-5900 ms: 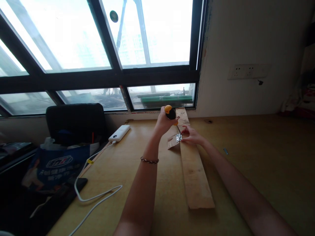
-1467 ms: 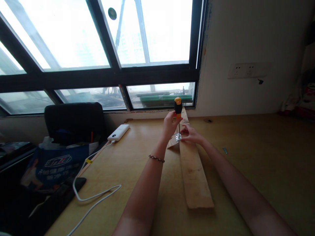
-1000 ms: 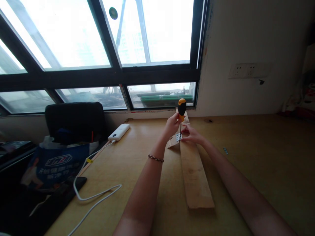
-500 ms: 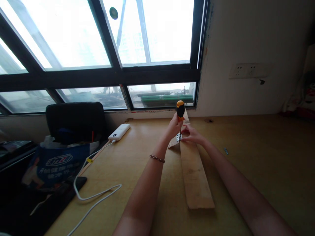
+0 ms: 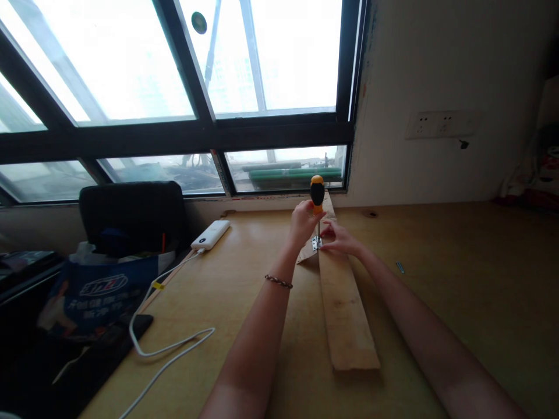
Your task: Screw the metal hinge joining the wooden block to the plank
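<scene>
The left grip (image 5: 304,224) holds a screwdriver (image 5: 317,194) over a hinge (image 5: 315,243) toward the table's (image 5: 454,326) far edge; whether the right grip (image 5: 341,240) pinches, I cannot tell. Beyond the left edge, a shopping bag (image 5: 102,291) contains pale plastic (image 5: 82,252).

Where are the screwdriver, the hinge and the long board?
screwdriver (image 5: 317,198): head view, on the black part of its handle.
hinge (image 5: 315,244): head view, on its left metal leaf.
long board (image 5: 343,305): head view, on its bare top face.
</scene>
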Motion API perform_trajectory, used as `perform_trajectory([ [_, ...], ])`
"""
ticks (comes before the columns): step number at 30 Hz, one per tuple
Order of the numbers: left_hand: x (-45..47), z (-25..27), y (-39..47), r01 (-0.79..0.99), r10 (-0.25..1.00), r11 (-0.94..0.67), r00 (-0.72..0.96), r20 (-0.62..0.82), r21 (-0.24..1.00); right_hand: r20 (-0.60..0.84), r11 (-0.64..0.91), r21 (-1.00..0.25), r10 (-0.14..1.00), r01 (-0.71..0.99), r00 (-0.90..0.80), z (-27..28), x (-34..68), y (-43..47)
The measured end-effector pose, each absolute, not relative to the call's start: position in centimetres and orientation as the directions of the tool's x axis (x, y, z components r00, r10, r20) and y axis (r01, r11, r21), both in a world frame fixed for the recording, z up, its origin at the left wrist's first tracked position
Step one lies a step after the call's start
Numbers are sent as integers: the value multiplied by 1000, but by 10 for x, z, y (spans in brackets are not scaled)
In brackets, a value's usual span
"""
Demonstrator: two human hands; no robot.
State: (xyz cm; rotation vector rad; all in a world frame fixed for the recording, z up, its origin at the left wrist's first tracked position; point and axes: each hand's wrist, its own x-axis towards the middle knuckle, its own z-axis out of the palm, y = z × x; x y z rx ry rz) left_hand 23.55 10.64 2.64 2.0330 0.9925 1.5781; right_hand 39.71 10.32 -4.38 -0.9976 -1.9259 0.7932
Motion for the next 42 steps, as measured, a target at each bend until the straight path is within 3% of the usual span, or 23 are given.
perform_trajectory([
  [5, 232, 29, 105, 264, 723, -687, 157, 672, 677, 368, 493, -793, 856, 358, -362, -45, 397, 104],
  [10, 234, 28, 105, 101, 717, -682, 286, 635, 725, 365, 494, -789, 855, 364, -368, -47, 397, 106],
  [15, 235, 31, 105, -156, 723, -548, 405, 559, 822, 371, 498, -797, 849, 340, -375, -48, 397, 107],
  [18, 234, 34, 102, -225, 735, -459, 448, 510, 859, 366, 489, -813, 851, 315, -376, -47, 397, 106],
  [23, 239, 32, 99, -174, 745, -503, 408, 527, 846, 363, 488, -816, 849, 310, -384, -43, 396, 104],
  [30, 246, 25, 104, 23, 789, -601, 176, 589, 799, 360, 478, -834, 851, 277, -383, -43, 396, 103],
  [35, 243, 22, 106, 97, 770, -632, 193, 608, 769, 366, 480, -833, 852, 277, -376, -43, 396, 103],
  [42, 244, 26, 103, 24, 721, -655, 322, 614, 756, 359, 476, -825, 858, 306, -367, -41, 396, 101],
])
